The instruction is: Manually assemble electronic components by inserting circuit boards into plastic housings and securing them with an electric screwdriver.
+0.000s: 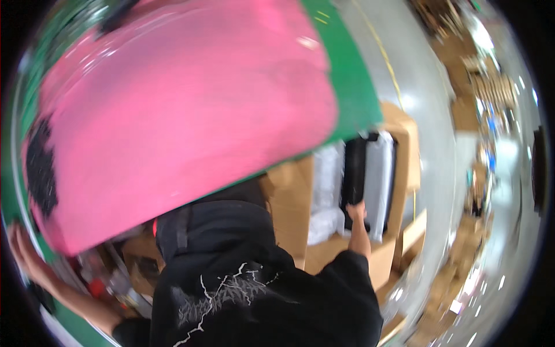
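Note:
My right hand (356, 210) reaches into an open cardboard box (283, 202) at the right of the table. Its fingers are closed on the near end of a long black part (354, 168), which stands between items in clear or whitish plastic wrap (378, 179). Far out at the left, my left hand (22, 246) is held with its fingers stretched, beside the table's left edge and apart from the pink mat (196, 110); it seems to hold nothing. The picture is smeared by motion, so the exact kind of black part cannot be made out.
The pink mat covers most of a green table (350, 87), with a black worn patch (41, 168) at its left. Cartons and loose items (139, 260) lie below the table's near edge. Stacked cardboard (462, 260) lines the right, past a grey floor with a yellow line (384, 55).

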